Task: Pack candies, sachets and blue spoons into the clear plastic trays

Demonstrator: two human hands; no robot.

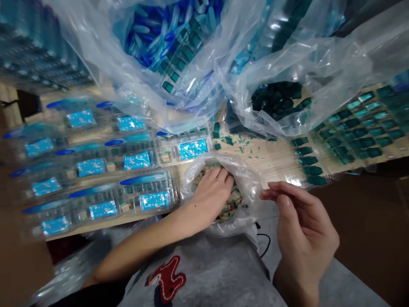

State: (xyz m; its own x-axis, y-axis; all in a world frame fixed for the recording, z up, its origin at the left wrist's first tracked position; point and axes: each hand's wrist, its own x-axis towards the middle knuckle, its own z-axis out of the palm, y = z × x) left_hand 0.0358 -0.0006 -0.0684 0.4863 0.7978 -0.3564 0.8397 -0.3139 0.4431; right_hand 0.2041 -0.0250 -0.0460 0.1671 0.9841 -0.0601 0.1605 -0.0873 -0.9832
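Head view: small striped pieces (236,198) surround the left grip (212,194) inside a clear bag (252,183), its hold impossible to tell, the right grip (305,228) beside it hangs relaxed and empty, and snagging the bag could spill pieces below the tabletop (273,160) ahead.

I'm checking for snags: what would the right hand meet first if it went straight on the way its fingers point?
Probably the clear plastic bag that the left hand reaches into, just left of the right hand; their relative depth is hard to judge.
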